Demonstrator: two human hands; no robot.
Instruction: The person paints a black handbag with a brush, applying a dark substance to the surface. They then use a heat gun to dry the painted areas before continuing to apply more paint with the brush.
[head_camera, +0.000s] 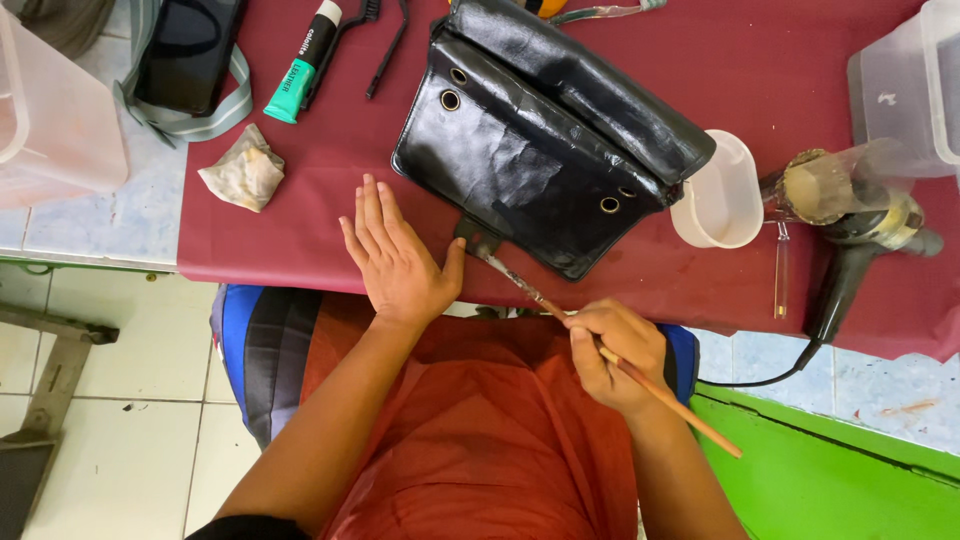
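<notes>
A black leather bag (540, 150) with metal eyelets lies on a dark red cloth (330, 200). My left hand (398, 258) rests flat on the cloth, fingers apart, its thumb touching a small black tab (470, 232) at the bag's near corner. My right hand (612, 355) grips a thin wooden paintbrush (660, 395). The brush tip sits on the tab next to the left thumb.
A small white cup (722, 195) stands right of the bag, with a black hair dryer (850, 225) beyond it. A green-capped paint tube (303, 65) and a crumpled rag (243, 170) lie at the left. Clear plastic boxes (50, 110) sit at both far sides.
</notes>
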